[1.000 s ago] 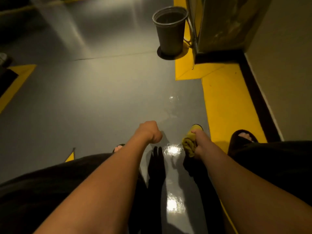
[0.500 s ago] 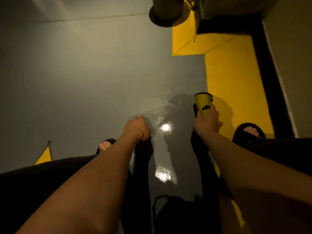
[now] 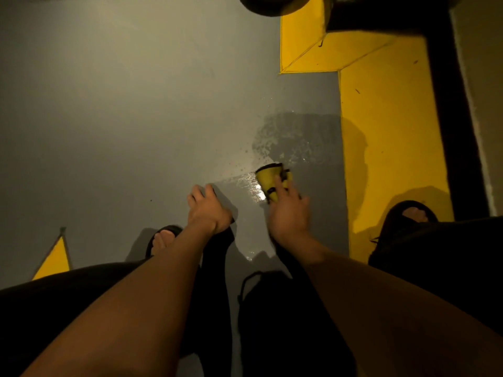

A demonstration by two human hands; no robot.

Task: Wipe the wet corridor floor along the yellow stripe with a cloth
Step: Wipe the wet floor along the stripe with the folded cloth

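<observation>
- though the light is dim, the cloth (image 3: 269,183) reads as a small folded yellow rag with a dark trim, lying on the grey floor (image 3: 122,110) at the near edge of the wet patch (image 3: 296,137), a little way left of the yellow stripe (image 3: 389,137).
- right hand (image 3: 290,213) lies on top of the cloth, fingers fairly straight and spread, one fingertip well up on the fold; it looks like pressing rather than a curled grasp. whether the thumb tucks under the cloth i cannot tell.
- left hand (image 3: 208,210) sits on the floor to the left of the cloth, fingers curled under; nothing visible in it, and it appears to be propping the body.
- handling, my judgement: soft, light, limp cloth, likely damp and heavier once soaked. best taken flat under the palm with fingers spread so the fold does not roll or bunch; pinch a corner only for lifting or refolding.
- surface: smooth painted floor, glossy where wet, with bright glare beside the cloth and another gleam nearer the knees. probably slippery for both the sandals (image 3: 408,216) and the bracing hand.
- wet patch runs from the cloth toward the stripe's left edge; droplets scatter off its left side.
- room: narrow corridor, dark skirting band (image 3: 449,131) and pale wall (image 3: 484,77) right of the stripe; base of a round bucket (image 3: 269,5) at the top edge; small yellow triangle (image 3: 54,259) at lower left.
</observation>
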